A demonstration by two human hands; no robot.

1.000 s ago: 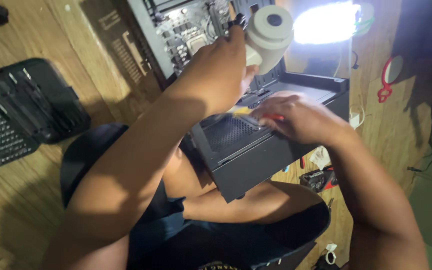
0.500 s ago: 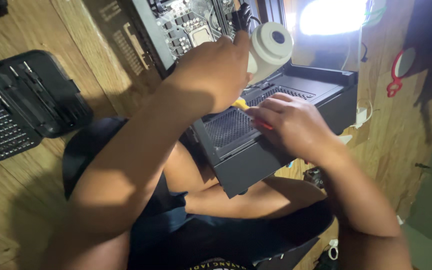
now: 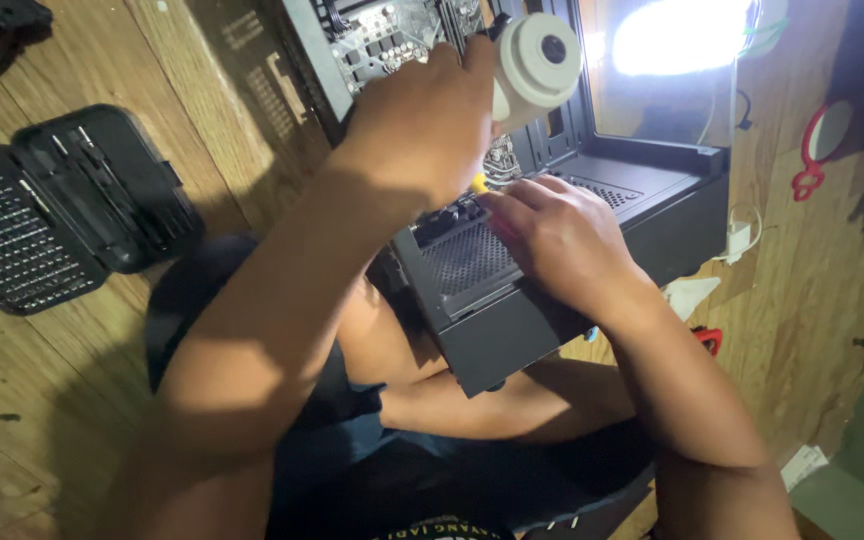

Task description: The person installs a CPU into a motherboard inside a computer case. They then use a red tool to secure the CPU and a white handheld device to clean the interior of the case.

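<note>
Head view: both hands busy at an open black PC case [image 3: 552, 310] on the lap, floor [image 3: 252, 110] underneath.

Biggest first: the case sits dead centre, its mesh panel [image 3: 467, 258] facing up, motherboard [image 3: 382, 40] showing at 12 o'clock. Open bit kit [image 3: 57, 215] lies at 9 o'clock on the floor. Left hand [image 3: 422, 120] is clenched round a white lamp [image 3: 537, 60] at 12, aiming down into the case. Right hand [image 3: 562, 235] is curled tight on a yellow-tipped screwdriver [image 3: 478, 183], pressing at the panel's upper edge, just right of centre. Best handled, I'd say, with the tip kept square and the light steady. Against half a second ago, the right hand has crept slightly up the panel and the lamp hand has barely budged.
</note>
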